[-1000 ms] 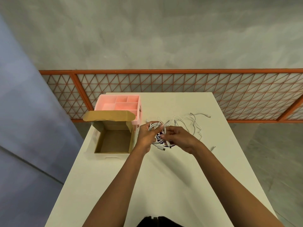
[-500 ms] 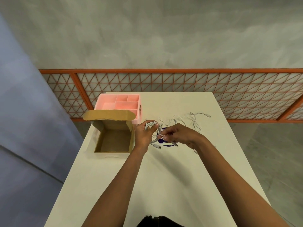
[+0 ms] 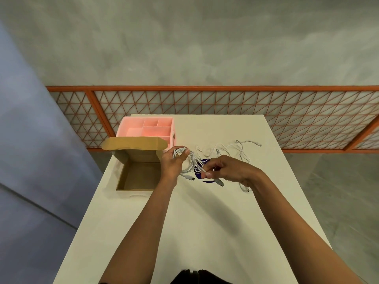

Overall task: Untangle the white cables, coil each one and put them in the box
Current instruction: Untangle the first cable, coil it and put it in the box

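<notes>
My left hand (image 3: 171, 162) grips a coil of white cable (image 3: 179, 151) just right of the open cardboard box (image 3: 137, 173). Loops of the coil hang below the hand, and a plug end (image 3: 189, 178) sticks out near the table. My right hand (image 3: 227, 168) pinches a strand of that cable, with another plug (image 3: 219, 183) hanging beneath its fingers. A loose tangle of white cables (image 3: 231, 149) lies on the table behind both hands, one end (image 3: 258, 144) reaching far right. The box holds nothing that I can see.
A pink divided organiser tray (image 3: 149, 129) stands behind the box, partly hidden by the raised box lid (image 3: 134, 144). A round dark blue sticker (image 3: 202, 170) shows on the white table (image 3: 192, 218) under the hands. An orange lattice fence (image 3: 225, 111) runs behind the table.
My right hand has drawn away to the right from the left hand, pulling a strand out of the coil. The left hand has lifted the coil slightly.
</notes>
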